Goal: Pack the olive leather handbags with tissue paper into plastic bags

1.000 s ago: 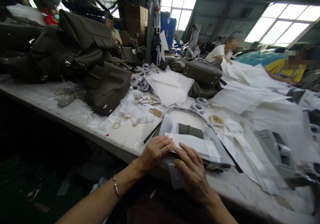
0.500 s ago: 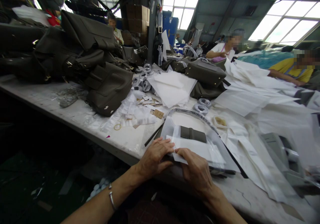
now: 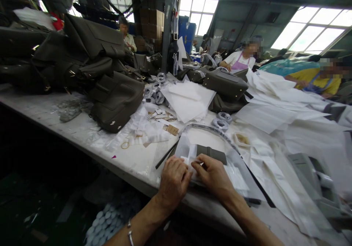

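Observation:
A dark grey-brown handbag [image 3: 211, 153] lies at the table's front edge, largely covered by white paper and clear film. Its handle [image 3: 217, 130] is wrapped and arches away from me. My right hand [image 3: 213, 172] pinches a piece of thin white paper [image 3: 194, 157] between thumb and fingertips, just in front of the bag's dark flap. Close beside it, my left hand [image 3: 175, 176] has its fingers curled over the left part of the same paper; its fingertips are partly hidden. A thin dark strap [image 3: 164, 157] sticks out left of the bag.
A heap of dark handbags [image 3: 90, 51] fills the left of the table. White paper sheets [image 3: 189, 99], cardboard tags [image 3: 172, 129], wrapped coils [image 3: 220, 123] and a grey tape dispenser [image 3: 313, 180] lie around. Co-workers [image 3: 316, 79] work across the table.
Both hands have shifted from the paper's near edge up over the bag, toward its dark flap. The right hand now pinches the thin paper, and the left hand's fingers are more curled.

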Motion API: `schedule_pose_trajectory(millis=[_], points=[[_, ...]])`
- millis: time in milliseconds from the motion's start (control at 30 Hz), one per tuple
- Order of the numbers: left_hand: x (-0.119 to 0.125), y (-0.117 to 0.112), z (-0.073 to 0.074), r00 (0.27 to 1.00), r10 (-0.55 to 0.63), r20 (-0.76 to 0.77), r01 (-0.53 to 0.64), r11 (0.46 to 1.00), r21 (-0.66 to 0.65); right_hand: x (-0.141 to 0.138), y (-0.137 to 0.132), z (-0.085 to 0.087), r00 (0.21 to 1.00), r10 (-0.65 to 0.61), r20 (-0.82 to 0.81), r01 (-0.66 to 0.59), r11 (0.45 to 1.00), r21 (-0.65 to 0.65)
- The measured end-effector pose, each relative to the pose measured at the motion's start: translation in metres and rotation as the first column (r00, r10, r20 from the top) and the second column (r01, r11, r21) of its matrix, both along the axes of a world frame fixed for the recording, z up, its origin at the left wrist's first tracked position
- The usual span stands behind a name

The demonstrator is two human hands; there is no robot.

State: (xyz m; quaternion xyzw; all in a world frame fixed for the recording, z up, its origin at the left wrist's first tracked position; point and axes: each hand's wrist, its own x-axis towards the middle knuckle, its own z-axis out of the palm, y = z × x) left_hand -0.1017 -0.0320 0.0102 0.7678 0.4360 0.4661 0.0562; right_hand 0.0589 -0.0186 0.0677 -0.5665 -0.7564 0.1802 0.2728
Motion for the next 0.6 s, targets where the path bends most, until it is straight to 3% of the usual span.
schedule_pose_trajectory(millis=[133, 267, 433, 600], points=[[0.005, 0.002, 0.002, 0.996, 0.075, -0.053, -0.075, 0.997, 0.003, 0.003, 0.012, -0.011, 0.999, 0.007, -0.048, -0.006, 1.000, 0.029], [0.008, 0.004, 0.004, 0.987, 0.113, -0.113, -0.112, 0.994, 0.016, 0.003, 0.019, -0.019, 0.998, -0.017, -0.068, 0.015, 1.000, -0.028], [0.009, 0.008, 0.007, 0.969, 0.162, -0.184, -0.161, 0.987, 0.021, 0.000, 0.019, -0.016, 0.998, -0.062, 0.003, 0.062, 0.992, -0.108], [0.006, 0.003, 0.023, 0.952, 0.120, -0.281, -0.116, 0.993, 0.032, -0.001, 0.018, -0.012, 0.996, -0.082, 0.037, 0.087, 0.985, -0.147]])
